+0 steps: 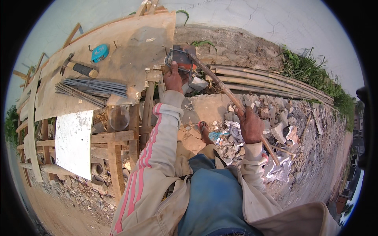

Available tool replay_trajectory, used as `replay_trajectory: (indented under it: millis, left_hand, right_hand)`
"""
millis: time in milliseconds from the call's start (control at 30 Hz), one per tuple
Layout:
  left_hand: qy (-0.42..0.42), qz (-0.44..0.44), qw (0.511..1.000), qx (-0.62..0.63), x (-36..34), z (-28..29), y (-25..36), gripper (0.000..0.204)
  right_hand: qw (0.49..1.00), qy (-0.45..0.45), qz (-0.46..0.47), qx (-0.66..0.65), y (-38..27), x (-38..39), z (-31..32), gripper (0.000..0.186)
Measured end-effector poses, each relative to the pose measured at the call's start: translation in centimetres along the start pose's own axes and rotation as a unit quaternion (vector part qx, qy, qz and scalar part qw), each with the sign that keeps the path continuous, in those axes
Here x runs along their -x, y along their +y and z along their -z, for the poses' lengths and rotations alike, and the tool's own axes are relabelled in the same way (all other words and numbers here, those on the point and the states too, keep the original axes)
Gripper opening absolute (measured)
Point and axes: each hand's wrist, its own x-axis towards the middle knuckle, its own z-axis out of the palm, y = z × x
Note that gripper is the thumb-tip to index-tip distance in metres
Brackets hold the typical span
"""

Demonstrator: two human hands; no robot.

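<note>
My right hand [251,125] is wrapped round a long rusty metal bar [222,84], which slants from the bench corner down to the right. The bar's upper end meets a dark metal plate [184,55] fixed at the corner of the bench. At the plate's near left edge, my left hand [175,78] is closed with its thumb up, gripping a thin grey steel rod [170,59] bent into a loop over the plate. Part of the rod and the left fingertips are hidden by the hand.
On the plywood bench top [138,47] lie a hammer [80,70], a blue tape measure [100,53] and a bundle of cut steel rods [94,89]. A white board [74,143] leans on the timber frame. Bamboo poles [267,80] and rubble [283,122] lie to the right.
</note>
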Motion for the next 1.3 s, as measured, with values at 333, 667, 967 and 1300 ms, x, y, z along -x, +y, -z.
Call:
replay_trajectory:
  millis: [333,667,967,1300]
  left_hand:
    - [-0.142,0.069,0.987,0.001,0.8,1.3,0.0,0.029]
    - [-0.195,0.059,0.979,-0.014,0.5,1.3,0.8,0.036]
    - [-0.164,0.089,0.982,-0.029,0.6,1.1,1.1,0.027]
    - [-0.100,0.084,0.991,-0.021,1.7,0.4,1.4,0.020]
  right_hand:
    - [0.999,0.026,-0.030,0.031,-2.5,2.4,-0.1,0.052]
    - [0.998,0.032,-0.051,-0.001,-4.4,4.3,-0.4,0.048]
    - [0.998,-0.002,-0.055,-0.029,-4.4,4.6,0.4,0.041]
    - [0.959,-0.155,0.052,-0.232,2.4,-2.0,1.6,0.039]
